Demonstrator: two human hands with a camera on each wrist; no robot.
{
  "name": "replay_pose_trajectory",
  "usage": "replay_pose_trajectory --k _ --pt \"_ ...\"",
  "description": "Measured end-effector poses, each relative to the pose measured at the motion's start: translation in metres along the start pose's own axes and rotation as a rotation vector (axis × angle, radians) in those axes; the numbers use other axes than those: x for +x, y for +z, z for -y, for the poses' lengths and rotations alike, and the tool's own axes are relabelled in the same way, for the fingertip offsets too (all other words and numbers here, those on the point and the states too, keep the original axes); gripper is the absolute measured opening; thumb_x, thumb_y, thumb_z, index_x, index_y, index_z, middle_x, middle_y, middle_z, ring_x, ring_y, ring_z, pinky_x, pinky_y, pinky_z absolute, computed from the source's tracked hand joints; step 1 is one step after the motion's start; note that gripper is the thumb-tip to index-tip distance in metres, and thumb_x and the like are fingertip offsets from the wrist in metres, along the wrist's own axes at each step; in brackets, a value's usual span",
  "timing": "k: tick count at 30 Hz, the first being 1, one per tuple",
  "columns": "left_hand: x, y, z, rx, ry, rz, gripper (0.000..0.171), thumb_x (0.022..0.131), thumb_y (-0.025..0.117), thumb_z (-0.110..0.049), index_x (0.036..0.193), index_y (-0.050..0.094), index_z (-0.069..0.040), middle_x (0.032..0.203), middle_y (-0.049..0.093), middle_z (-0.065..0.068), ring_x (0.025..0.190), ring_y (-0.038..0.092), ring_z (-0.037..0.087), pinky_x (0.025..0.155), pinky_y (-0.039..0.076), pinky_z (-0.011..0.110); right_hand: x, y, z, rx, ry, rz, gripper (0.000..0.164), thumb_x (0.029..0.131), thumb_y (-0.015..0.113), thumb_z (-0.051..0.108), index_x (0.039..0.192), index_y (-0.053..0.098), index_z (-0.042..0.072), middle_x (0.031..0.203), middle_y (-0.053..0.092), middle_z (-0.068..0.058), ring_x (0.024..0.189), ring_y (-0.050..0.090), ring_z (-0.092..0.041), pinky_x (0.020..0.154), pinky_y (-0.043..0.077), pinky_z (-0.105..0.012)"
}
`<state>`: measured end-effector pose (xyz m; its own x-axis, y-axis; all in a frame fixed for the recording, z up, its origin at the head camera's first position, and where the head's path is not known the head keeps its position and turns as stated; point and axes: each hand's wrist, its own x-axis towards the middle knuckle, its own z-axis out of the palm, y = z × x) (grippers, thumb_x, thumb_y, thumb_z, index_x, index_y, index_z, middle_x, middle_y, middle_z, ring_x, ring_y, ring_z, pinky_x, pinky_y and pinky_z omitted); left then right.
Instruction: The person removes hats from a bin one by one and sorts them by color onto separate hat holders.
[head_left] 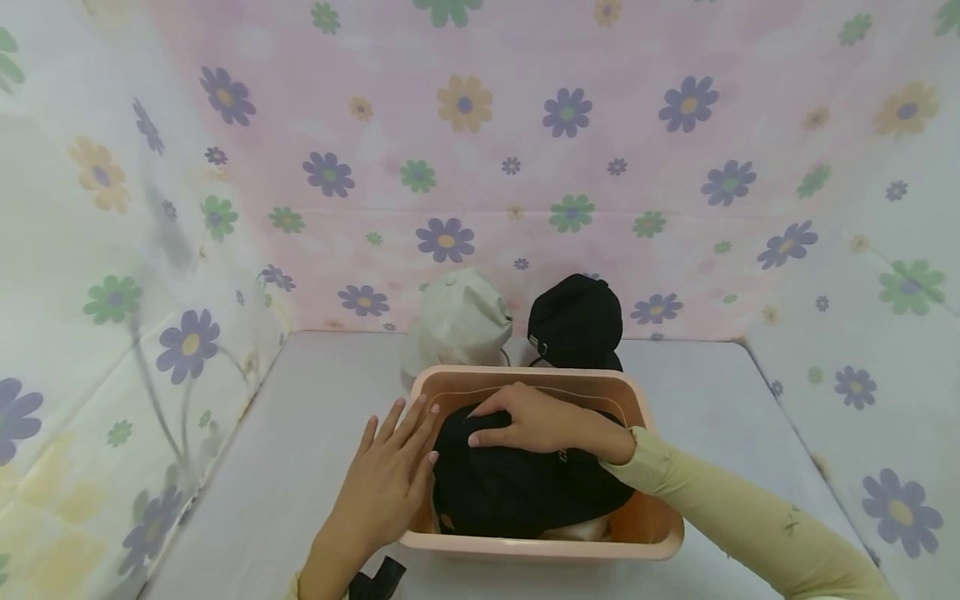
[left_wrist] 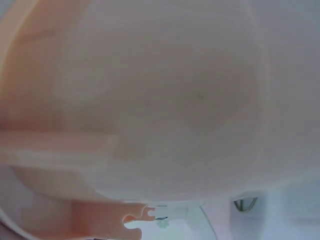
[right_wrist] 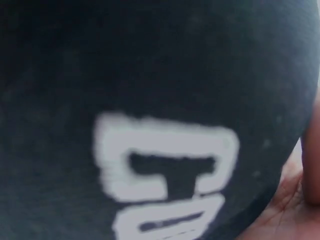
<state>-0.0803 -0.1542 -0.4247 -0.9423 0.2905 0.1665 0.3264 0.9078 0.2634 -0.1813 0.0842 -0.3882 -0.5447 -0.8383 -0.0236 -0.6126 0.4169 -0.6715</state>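
Observation:
A black cap (head_left: 510,492) with white lettering lies in a peach plastic bin (head_left: 540,547). My right hand (head_left: 536,421) grips the top of that cap, thumb and fingers bent over its crown. Close up in the right wrist view, the white letters (right_wrist: 165,160) stand out on the dark cloth, with part of the hand (right_wrist: 285,215) at the lower right. My left hand (head_left: 386,475) is spread along the bin's left rim, fingers straight. The pale bin wall (left_wrist: 175,100) fills most of the left wrist view. Something beige (head_left: 581,530) shows under the cap.
Behind the bin, a white cap (head_left: 461,317) and another black cap (head_left: 573,321) stand side by side near the back wall. Flower-patterned cloth (head_left: 465,167) encloses the pale table (head_left: 300,433) at the back and on both sides.

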Motion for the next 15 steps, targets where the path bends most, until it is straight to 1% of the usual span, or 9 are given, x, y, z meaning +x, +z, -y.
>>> replay_pose_trajectory --k 1,3,4,6,8,11,13,15 --pt "0.000 0.000 0.000 -0.001 0.000 0.001 0.056 0.107 0.050 -0.035 0.158 0.038 -0.014 0.167 0.029 0.006 0.154 0.023 0.037 0.120 0.018 0.067 0.000 0.000 0.000 0.014 0.003 0.000 0.033 0.099 0.069 0.029 0.124 0.074 0.008 0.096 0.076 0.003 0.072 0.065 0.002 0.067 0.056 -0.019" --pt "0.000 0.000 0.000 -0.002 0.000 0.002 0.056 0.108 0.049 -0.035 0.158 0.037 -0.014 0.167 0.028 0.006 0.155 0.022 0.037 0.120 0.018 0.067 0.000 -0.001 -0.002 0.035 0.001 -0.002 0.032 0.098 0.070 0.028 0.122 0.075 0.008 0.093 0.076 0.003 0.067 0.064 0.003 0.064 0.056 -0.020" --pt "0.000 0.001 0.000 -0.004 -0.001 0.001 0.056 0.108 0.049 -0.034 0.159 0.037 -0.015 0.167 0.028 0.006 0.155 0.021 0.037 0.120 0.018 0.067 0.000 -0.001 -0.002 0.044 -0.005 -0.003 0.031 0.098 0.070 0.027 0.122 0.075 0.008 0.093 0.076 0.003 0.067 0.064 0.003 0.064 0.056 -0.020" --pt "0.000 0.001 0.000 -0.010 0.000 -0.005 0.056 0.108 0.049 -0.034 0.159 0.036 -0.015 0.167 0.028 0.006 0.155 0.020 0.037 0.119 0.018 0.067 -0.001 -0.003 -0.003 0.062 -0.021 -0.009 0.030 0.098 0.070 0.025 0.122 0.075 0.009 0.099 0.078 0.001 0.072 0.066 0.002 0.068 0.057 -0.020" --pt "0.000 0.002 0.000 -0.016 -0.003 -0.004 0.056 0.108 0.049 -0.033 0.159 0.035 -0.015 0.167 0.028 0.006 0.155 0.019 0.037 0.119 0.019 0.068 -0.002 -0.004 -0.003 0.089 -0.041 -0.022 0.029 0.097 0.071 0.024 0.122 0.075 0.009 0.110 0.077 0.000 0.086 0.070 0.000 0.079 0.058 -0.021" --pt "0.000 0.001 -0.001 -0.026 -0.004 -0.006 0.056 0.108 0.049 -0.033 0.159 0.035 -0.015 0.167 0.027 0.007 0.155 0.019 0.038 0.119 0.019 0.068 -0.005 -0.008 -0.003 0.115 -0.063 -0.042 0.029 0.097 0.071 0.022 0.124 0.075 0.010 0.118 0.075 -0.001 0.104 0.070 -0.006 0.090 0.056 -0.022" --pt "0.001 0.000 -0.001 -0.028 -0.008 -0.002 0.056 0.108 0.049 -0.033 0.159 0.035 -0.015 0.167 0.027 0.008 0.155 0.019 0.038 0.119 0.019 0.068 -0.008 -0.010 -0.004 0.125 -0.072 -0.051 0.030 0.097 0.070 0.021 0.126 0.074 0.011 0.121 0.074 -0.001 0.111 0.068 -0.009 0.095 0.054 -0.023" --pt "0.000 -0.001 -0.002 -0.028 -0.012 -0.005 0.056 0.108 0.049 -0.032 0.159 0.035 -0.015 0.167 0.027 0.008 0.155 0.019 0.038 0.119 0.018 0.068 -0.011 -0.013 -0.004 0.129 -0.082 -0.060 0.031 0.098 0.070 0.021 0.127 0.073 0.011 0.123 0.073 -0.002 0.113 0.068 -0.011 0.096 0.054 -0.024"
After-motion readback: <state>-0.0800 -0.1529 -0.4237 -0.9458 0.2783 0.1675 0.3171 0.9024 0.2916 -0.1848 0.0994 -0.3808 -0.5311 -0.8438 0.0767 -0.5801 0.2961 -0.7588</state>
